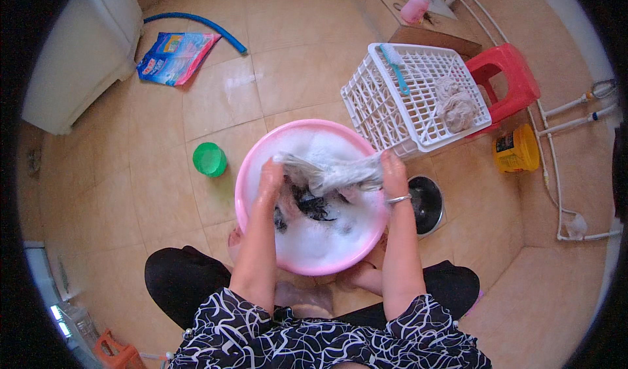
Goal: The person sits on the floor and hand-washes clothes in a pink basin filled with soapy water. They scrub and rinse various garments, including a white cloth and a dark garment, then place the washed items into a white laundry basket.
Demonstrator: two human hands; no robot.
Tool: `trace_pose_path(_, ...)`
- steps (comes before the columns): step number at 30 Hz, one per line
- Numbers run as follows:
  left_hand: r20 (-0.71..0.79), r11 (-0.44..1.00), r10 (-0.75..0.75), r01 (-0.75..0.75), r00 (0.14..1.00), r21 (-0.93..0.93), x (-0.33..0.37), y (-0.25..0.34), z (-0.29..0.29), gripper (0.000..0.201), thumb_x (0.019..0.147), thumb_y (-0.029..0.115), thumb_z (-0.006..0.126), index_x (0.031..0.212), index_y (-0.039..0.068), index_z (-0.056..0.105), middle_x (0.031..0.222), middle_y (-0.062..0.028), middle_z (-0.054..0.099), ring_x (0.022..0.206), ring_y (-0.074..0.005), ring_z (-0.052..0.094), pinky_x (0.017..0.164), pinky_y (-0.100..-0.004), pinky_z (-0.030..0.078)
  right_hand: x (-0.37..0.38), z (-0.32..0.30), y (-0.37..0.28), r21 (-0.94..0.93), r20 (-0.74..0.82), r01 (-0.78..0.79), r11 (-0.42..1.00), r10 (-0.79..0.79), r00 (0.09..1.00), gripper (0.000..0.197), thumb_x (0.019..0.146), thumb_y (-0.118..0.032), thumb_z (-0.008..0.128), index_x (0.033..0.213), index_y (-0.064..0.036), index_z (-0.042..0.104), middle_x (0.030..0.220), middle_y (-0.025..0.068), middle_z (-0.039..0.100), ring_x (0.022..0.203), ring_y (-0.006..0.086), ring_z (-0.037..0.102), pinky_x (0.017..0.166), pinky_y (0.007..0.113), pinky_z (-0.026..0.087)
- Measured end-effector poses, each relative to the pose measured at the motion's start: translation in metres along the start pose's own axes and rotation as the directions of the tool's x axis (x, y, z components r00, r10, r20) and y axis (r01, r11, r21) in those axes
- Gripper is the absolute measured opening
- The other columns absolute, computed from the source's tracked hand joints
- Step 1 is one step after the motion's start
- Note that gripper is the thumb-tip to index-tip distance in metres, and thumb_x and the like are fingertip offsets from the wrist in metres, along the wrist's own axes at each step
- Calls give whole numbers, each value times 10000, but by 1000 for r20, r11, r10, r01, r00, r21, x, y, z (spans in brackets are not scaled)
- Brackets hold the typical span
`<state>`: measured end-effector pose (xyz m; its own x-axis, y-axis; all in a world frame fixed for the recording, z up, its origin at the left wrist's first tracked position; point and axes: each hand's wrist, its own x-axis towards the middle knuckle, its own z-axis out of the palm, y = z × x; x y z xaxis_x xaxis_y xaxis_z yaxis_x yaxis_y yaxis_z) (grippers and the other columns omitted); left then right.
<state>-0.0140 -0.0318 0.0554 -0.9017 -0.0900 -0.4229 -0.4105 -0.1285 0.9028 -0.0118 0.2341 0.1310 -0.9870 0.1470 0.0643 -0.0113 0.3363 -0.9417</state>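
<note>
A wet, soapy grey-white cloth (330, 175) is stretched sideways over a round pink basin (243, 173). My left hand (271, 178) grips its left end, and my right hand (394, 175), below which a bracelet circles the wrist, is closed round the right end. White suds (327, 241) fill much of the basin. Under the held cloth, dark wet fabric (313, 207) shows through the foam. Whether the cloth is a garment or a towel I cannot tell.
At the right, a white plastic basket (418, 134) carries a blue brush (396, 71) and a crumpled cloth (456, 104). Around stand a red stool (507, 75), yellow bucket (517, 150), dark metal bowl (425, 205), green tub (209, 159), detergent bag (173, 58) and blue hose (203, 21).
</note>
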Motion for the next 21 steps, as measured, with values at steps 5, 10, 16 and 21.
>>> trace_pose_path(5, -149, 874, -93, 9, 984, -486, -17, 43, -4, 338, 824, 274, 408, 991, -2, 510, 903, -118, 552, 828, -243, 549, 703, -369, 470, 5, -19, -70, 251, -77, -62, 966, 83, 994, 324, 874, -343, 434, 813, -39, 530, 720, 0, 508, 664, 90, 469, 616, 248, 409)
trace_pose_path(10, -127, 665, -25, -79, 992, -743, -13, 49, -17, 189, 793, 136, 420, 853, -15, 516, 834, -111, 546, 717, -222, 556, 621, -365, 488, 3, -32, -111, 634, -202, -19, 773, 190, 961, 276, 862, -324, 463, 775, -64, 497, 690, 1, 496, 587, 103, 484, 580, 254, 439)
trace_pose_path(16, -93, 846, -123, 56, 988, -530, -8, 42, -21, 146, 761, 90, 447, 865, 6, 505, 801, -106, 545, 641, -208, 555, 552, -367, 489, 9, -19, -38, 252, -47, -207, 945, 226, 973, 207, 758, -220, 584, 712, -20, 561, 642, 14, 529, 585, 123, 500, 522, 266, 387)
trace_pose_path(21, 166, 938, -333, 345, 928, -49, -26, 11, 15, 385, 808, 185, 452, 1161, 78, 343, 953, -148, 514, 755, -280, 553, 604, -417, 489, -5, 27, 64, -338, 20, -282, 898, 307, 952, 465, 667, -283, 637, 999, 12, 497, 891, 163, 573, 804, 240, 544, 726, 332, 420)
